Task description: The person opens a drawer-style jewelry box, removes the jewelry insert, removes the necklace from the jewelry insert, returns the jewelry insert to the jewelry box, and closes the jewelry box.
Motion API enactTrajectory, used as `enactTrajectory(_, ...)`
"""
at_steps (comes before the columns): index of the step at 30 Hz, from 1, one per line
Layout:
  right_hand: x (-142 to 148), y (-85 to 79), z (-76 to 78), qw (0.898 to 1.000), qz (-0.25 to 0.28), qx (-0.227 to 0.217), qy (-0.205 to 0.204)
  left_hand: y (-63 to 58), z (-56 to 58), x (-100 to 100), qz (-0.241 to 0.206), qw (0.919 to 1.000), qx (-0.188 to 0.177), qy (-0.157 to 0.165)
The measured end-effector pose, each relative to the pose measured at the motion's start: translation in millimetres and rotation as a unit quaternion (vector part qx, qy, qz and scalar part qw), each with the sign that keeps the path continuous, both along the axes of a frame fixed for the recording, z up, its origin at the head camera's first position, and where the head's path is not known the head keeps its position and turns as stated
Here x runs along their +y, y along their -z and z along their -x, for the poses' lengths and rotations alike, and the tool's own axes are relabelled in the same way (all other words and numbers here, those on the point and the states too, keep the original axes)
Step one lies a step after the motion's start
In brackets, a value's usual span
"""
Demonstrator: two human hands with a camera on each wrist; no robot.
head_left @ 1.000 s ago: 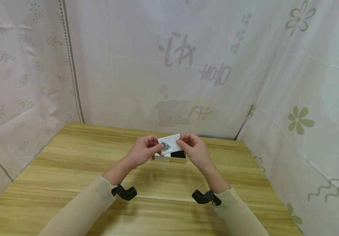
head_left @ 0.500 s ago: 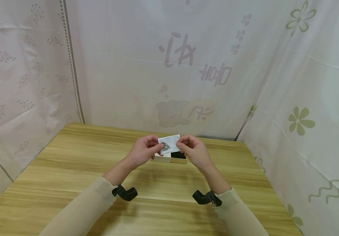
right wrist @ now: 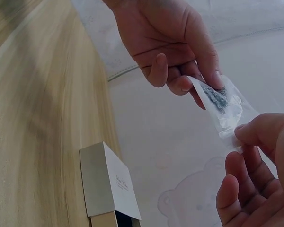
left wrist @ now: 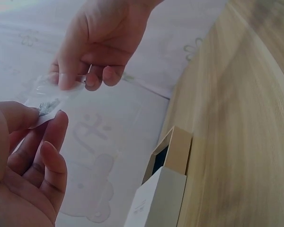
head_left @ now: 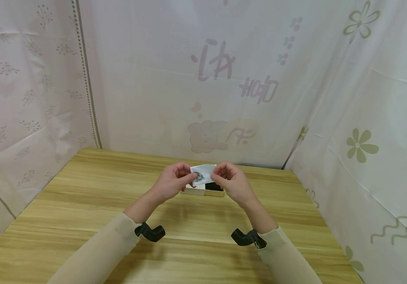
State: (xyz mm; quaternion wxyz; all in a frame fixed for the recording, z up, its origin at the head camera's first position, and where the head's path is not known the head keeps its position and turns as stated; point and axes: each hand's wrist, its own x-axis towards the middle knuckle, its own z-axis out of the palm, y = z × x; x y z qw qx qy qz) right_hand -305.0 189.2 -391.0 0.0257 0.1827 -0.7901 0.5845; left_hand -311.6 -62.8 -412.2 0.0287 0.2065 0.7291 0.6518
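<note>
A small translucent plastic bag (head_left: 205,174) is stretched between both hands above the table. Inside it, toward the left, lies a dark silvery clump like a fine chain (right wrist: 217,98). My left hand (head_left: 170,181) pinches the bag's left end between thumb and fingers. At the opposite end, my right hand (head_left: 234,182) pinches the bag near its edge, thumb on the near face. Behind and below the bag sits a small box (head_left: 195,191), its white sleeve (right wrist: 114,182) slid partly off a tan drawer with a dark inside (head_left: 214,186).
The box rests on a wood-grain table (head_left: 82,209). Pale printed curtains (head_left: 146,98) hang close behind the table and along both sides. A black wrist mount (head_left: 150,232) sticks out from the left sleeve, and a matching one (head_left: 246,237) from the right sleeve.
The bag's upper right edge has dipped and its top now looks bent. My right fingers have shifted slightly along that end; the left hand and the box stay put.
</note>
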Motion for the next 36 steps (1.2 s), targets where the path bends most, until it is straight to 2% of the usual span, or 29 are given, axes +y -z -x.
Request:
enactTrajectory(11,-2.6,-0.3,1.7,1.000,-0.022,-0.007,0.018,4.5,2.4,0.3,0.001,0.9999,0.007,-0.012)
enactTrajectory(19,-3.2,-0.8,0.7,0.998,-0.055,-0.017,0.016,3.4,1.0,1.1,0.010,0.9997,0.007,-0.019)
enactTrajectory(36,-4.6,-0.6,0.8,0.999,-0.047,-0.002,0.027,6.6,1.4,0.9,-0.004,0.9999,0.011,-0.011)
